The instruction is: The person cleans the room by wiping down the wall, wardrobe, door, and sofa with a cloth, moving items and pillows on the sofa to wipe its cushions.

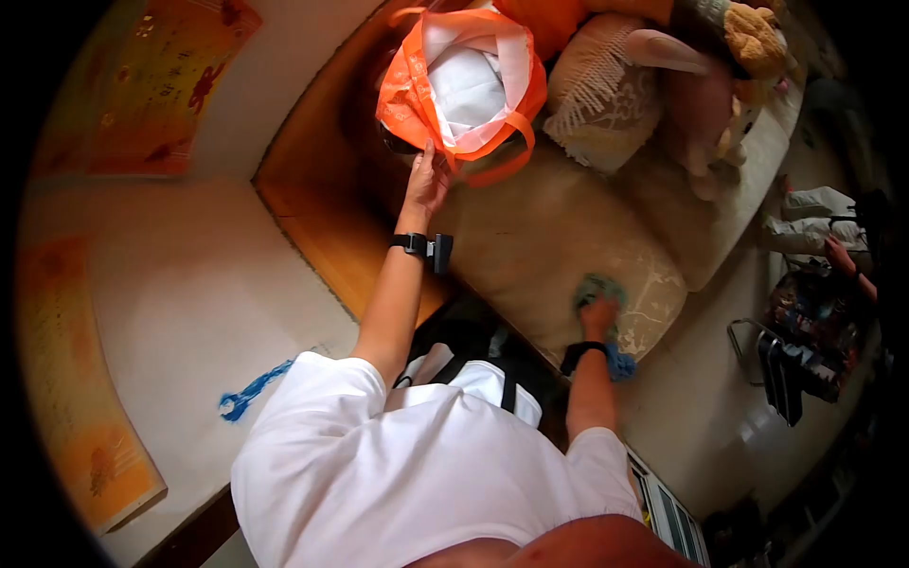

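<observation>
My left hand (429,182) reaches forward to the near rim of an orange bag (409,90), its fingers closed on the edge. The bag stands with its mouth open, showing a white lining and something white and rounded (466,87) inside. Its strap loops down beside my fingers. Lower right, my right hand (598,315) presses a green cloth (597,284) onto the beige sofa cushion (544,237). That hand is slightly blurred, with its fingers bent over the cloth. Pale crackled marks show on the cushion to the right of the cloth.
A fringed pillow (606,95) and plush toys (753,38) crowd the sofa's far end. Wooden panelling (317,232) borders its left side. Another person's legs (814,218) and a dark folding chair (778,374) are at right. A blue cord (251,393) hangs at left.
</observation>
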A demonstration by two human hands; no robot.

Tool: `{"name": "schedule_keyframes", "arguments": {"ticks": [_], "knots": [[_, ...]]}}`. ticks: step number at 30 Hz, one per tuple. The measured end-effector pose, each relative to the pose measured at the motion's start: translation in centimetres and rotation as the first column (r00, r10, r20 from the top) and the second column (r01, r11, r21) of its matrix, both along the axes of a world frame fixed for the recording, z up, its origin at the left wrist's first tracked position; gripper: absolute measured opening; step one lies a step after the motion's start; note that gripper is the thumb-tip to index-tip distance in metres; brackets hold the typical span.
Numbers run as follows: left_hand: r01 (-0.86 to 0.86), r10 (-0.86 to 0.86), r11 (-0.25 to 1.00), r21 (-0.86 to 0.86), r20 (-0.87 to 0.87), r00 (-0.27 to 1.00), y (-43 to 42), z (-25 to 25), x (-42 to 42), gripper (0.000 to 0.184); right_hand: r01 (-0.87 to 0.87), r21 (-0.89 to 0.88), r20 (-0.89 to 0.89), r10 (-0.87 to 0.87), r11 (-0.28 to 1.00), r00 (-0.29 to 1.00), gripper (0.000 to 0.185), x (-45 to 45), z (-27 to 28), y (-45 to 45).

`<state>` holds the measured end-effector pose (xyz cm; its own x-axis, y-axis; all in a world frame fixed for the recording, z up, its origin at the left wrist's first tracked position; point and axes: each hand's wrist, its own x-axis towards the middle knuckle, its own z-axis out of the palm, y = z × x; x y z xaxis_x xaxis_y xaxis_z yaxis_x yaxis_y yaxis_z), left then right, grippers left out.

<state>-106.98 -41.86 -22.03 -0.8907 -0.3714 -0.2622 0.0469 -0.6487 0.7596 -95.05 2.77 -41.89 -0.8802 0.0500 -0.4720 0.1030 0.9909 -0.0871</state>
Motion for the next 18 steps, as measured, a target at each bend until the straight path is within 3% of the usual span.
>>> {"name": "schedule_keyframes", "arguments": {"ticks": [2, 4, 6, 8, 10, 11, 13, 14, 16, 18], "knots": [[0.053, -0.055, 0.998, 0.032, 0.040, 0.998, 2.0, 1.0, -1.1, 0.046, -0.245, -0.174, -0.162, 0.218, 0.954, 0.962, 0.066, 0.3, 0.0, -2.0], [0.159, -0.163, 0.986, 0.049, 0.080, 0.983, 2.3, -0.9, -2.4, 0.034, -0.333, -0.254, -0.088, 0.322, 0.908, 0.943, 0.065, -0.2, 1.4, -4.7], [0.181, -0.183, 0.983, 0.039, 0.049, 0.982, 3.3, -3.0, -4.1, 0.032, -0.322, -0.295, -0.050, 0.322, 0.900, 0.945, 0.064, -0.2, 4.5, -7.3], [0.210, -0.210, 0.978, 0.005, 0.003, 0.978, 3.7, -6.5, -7.2, 0.031, -0.309, -0.340, -0.026, 0.319, 0.888, 0.947, 0.063, -1.2, 3.7, -8.0], [0.295, -0.296, 0.955, 0.009, 0.036, 0.955, 5.5, -3.1, -10.6, 0.034, -0.304, -0.411, -0.029, 0.321, 0.859, 0.947, 0.063, -0.6, -0.2, -6.4], [0.276, -0.276, 0.961, 0.005, 0.018, 0.961, 5.8, -2.9, -12.8, 0.037, -0.293, -0.403, -0.025, 0.310, 0.867, 0.950, 0.063, -1.0, 0.2, -5.4], [0.246, -0.245, 0.969, -0.018, 0.029, 0.969, 6.1, -2.1, -17.0, 0.041, -0.325, -0.124, -0.031, 0.324, 0.937, 0.946, 0.066, -2.3, 2.3, -3.3], [0.239, -0.236, 0.970, -0.037, 0.066, 0.969, 6.1, -1.4, -18.5, 0.042, -0.317, -0.119, -0.019, 0.317, 0.941, 0.948, 0.066, -2.7, 3.4, -2.6], [0.290, -0.279, 0.954, -0.074, 0.129, 0.952, 4.9, -2.5, -20.5, 0.053, -0.005, 0.046, -0.019, 0.005, 0.999, 1.000, 0.072, -2.3, 4.7, -1.3], [0.386, -0.385, 0.922, 0.004, 0.094, 0.918, 4.7, -2.7, -20.4, 0.071, 0.211, 0.025, 0.073, -0.212, 0.977, 0.974, 0.076, -1.4, 3.0, 0.0]]}}
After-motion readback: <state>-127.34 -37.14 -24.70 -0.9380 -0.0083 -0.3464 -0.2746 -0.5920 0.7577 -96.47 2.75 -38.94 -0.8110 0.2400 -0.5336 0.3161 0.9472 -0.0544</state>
